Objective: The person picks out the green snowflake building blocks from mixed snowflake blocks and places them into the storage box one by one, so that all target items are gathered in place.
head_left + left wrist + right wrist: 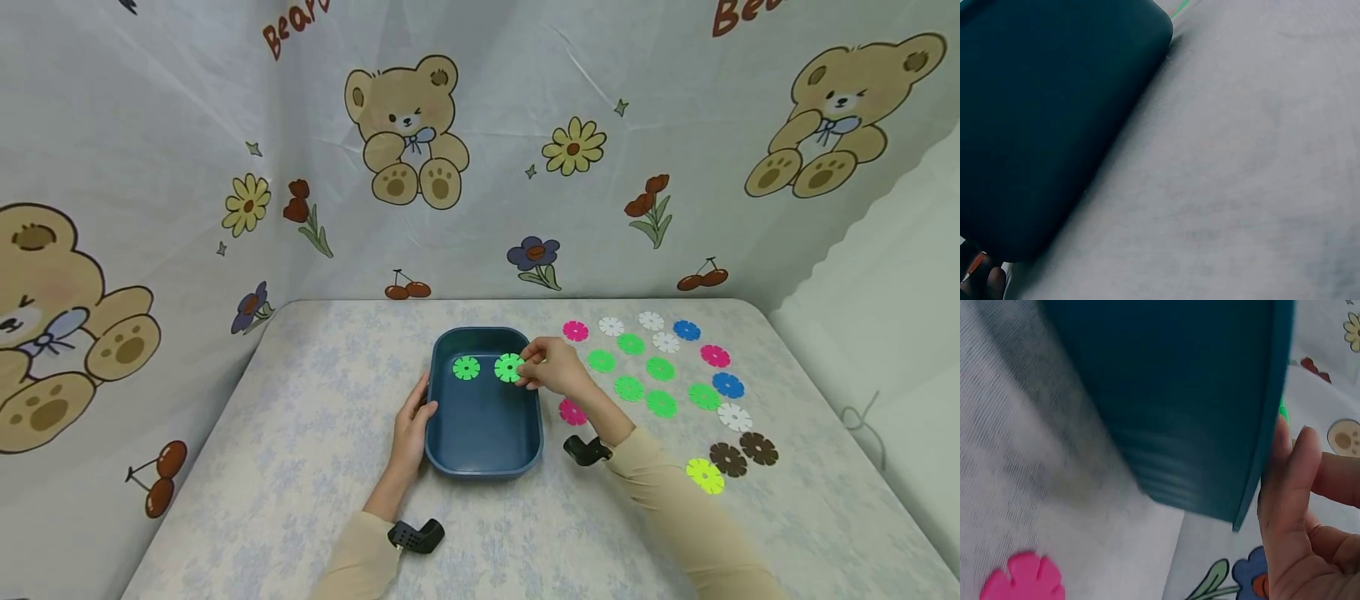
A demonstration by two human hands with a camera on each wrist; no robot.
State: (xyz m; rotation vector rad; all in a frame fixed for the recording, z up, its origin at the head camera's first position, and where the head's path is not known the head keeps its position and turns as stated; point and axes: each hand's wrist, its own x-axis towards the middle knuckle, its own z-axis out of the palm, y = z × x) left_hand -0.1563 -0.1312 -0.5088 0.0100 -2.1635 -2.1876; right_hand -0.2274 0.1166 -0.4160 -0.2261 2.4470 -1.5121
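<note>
Now a green flower disc [507, 367] is being pinched by the fingers of the right hand [553, 367], over the right side of the blue tub [483, 429]. The tub's left side is being held by the left hand [410, 429], with its thumb at the rim. Another green disc [466, 368] is being held inside the tub, and more bright discs [661, 369] are being shown on the table [292, 417] to the right

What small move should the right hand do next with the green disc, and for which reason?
Probably the right hand should lower the pinched green disc and release it inside the blue tray. The piece is over the tray, a second green disc already lies inside, and the left hand rests against the tray's left side.
</note>
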